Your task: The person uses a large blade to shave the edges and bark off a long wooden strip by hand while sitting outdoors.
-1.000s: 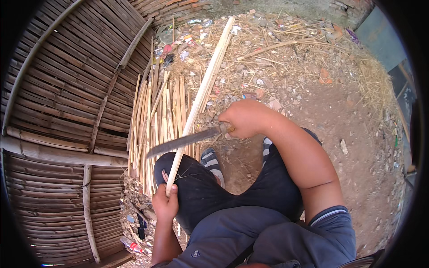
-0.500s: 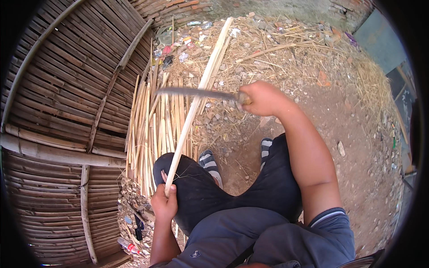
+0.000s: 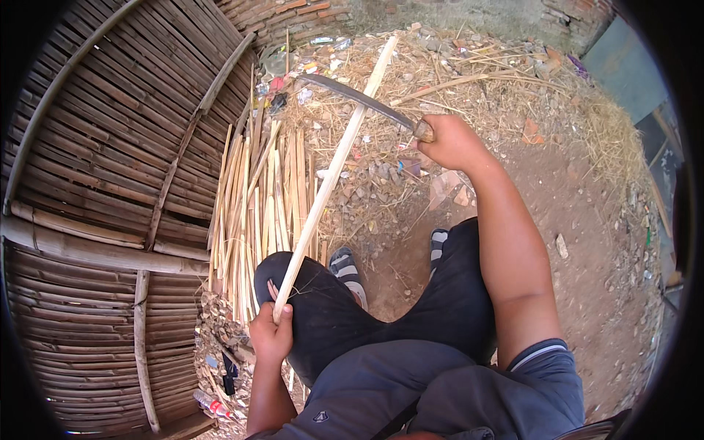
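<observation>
My left hand [image 3: 271, 334] is closed round the near end of a long pale bamboo strip [image 3: 323, 194], beside my left knee. The strip slants away from me, up and to the right, past the knee. My right hand [image 3: 451, 143] grips the short wooden handle of a machete [image 3: 352, 94], arm stretched forward. Its dark, slightly curved blade points left and lies across the strip's far part. Whether the edge bites into the strip or only rests on it, I cannot tell.
Many split bamboo strips [image 3: 257, 198] lie in a pile left of my legs. A slatted bamboo wall [image 3: 95, 132] stands further left. Straw and litter [image 3: 469, 88] cover the ground ahead, up to a brick wall [image 3: 411, 15]. A plastic bottle [image 3: 213, 403] lies at lower left.
The machete and my right hand have moved farther away along the strip, and the blade now tilts. The strip's far end has swung slightly right. My left hand keeps its hold.
</observation>
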### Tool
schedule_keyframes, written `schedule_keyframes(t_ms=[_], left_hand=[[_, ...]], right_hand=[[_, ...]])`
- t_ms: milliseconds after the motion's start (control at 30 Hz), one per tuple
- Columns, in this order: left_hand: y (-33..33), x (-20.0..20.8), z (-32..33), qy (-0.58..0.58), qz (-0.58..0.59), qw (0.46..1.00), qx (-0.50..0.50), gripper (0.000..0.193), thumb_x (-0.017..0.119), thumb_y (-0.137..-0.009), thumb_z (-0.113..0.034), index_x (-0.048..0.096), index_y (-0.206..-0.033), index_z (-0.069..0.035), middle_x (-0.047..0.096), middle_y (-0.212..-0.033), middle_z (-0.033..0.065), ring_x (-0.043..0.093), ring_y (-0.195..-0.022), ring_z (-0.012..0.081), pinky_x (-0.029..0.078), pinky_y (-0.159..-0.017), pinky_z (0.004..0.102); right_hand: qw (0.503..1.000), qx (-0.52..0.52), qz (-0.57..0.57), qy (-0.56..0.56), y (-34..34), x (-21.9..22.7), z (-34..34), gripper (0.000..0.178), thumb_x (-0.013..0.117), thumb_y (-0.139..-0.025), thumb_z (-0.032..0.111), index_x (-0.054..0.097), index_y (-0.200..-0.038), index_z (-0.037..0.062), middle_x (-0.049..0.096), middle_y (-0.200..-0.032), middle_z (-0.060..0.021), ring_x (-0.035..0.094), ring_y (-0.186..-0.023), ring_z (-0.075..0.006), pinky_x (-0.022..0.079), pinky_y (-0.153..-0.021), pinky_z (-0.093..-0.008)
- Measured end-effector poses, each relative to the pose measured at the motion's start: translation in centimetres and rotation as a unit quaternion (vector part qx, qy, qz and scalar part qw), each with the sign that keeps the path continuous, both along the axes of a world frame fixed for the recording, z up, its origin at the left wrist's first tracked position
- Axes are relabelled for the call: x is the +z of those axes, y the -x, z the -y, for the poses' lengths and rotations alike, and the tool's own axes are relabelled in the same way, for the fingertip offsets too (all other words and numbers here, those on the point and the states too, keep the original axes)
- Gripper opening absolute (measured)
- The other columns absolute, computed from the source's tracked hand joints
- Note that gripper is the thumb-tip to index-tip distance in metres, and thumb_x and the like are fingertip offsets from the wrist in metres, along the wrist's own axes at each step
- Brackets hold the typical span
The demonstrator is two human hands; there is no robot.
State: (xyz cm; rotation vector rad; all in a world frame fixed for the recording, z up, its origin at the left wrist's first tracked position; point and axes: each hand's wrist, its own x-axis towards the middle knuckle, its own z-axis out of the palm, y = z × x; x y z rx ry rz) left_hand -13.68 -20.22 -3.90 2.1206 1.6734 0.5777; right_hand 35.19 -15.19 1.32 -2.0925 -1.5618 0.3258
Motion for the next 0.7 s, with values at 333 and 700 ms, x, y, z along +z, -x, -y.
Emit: schedule_keyframes(t_ms=[333,700], left_hand=[[0.6,-0.9,0.0,0.022,0.015,0.999,0.024,0.04,0.071,-0.103,-0.039,0.065,-0.089,-0.002,0.06,-0.062,0.0101,0.058,-0.057,0.0217,0.046,-0.057,0.0381],[0.4,-0.5,0.0,0.008,0.008,1.0,0.014,0.04,0.071,-0.102,-0.041,0.066,-0.09,-0.003,0.063,-0.065,0.0141,0.063,-0.058,0.0273,0.049,-0.059,0.0407]], right_hand=[[0.955,0.273,0.056,0.097,8.5,1.1,1.0,0.031,0.081,-0.085,0.03,0.075,-0.106,0.0076,0.076,-0.097,-0.0181,0.074,-0.095,-0.0398,0.059,-0.084,-0.0497],[0.998,0.053,-0.002,0.022,0.6,-0.8,-0.4,0.036,0.082,-0.086,0.034,0.076,-0.108,0.0061,0.076,-0.096,-0.0218,0.074,-0.093,-0.0403,0.058,-0.083,-0.0492]])
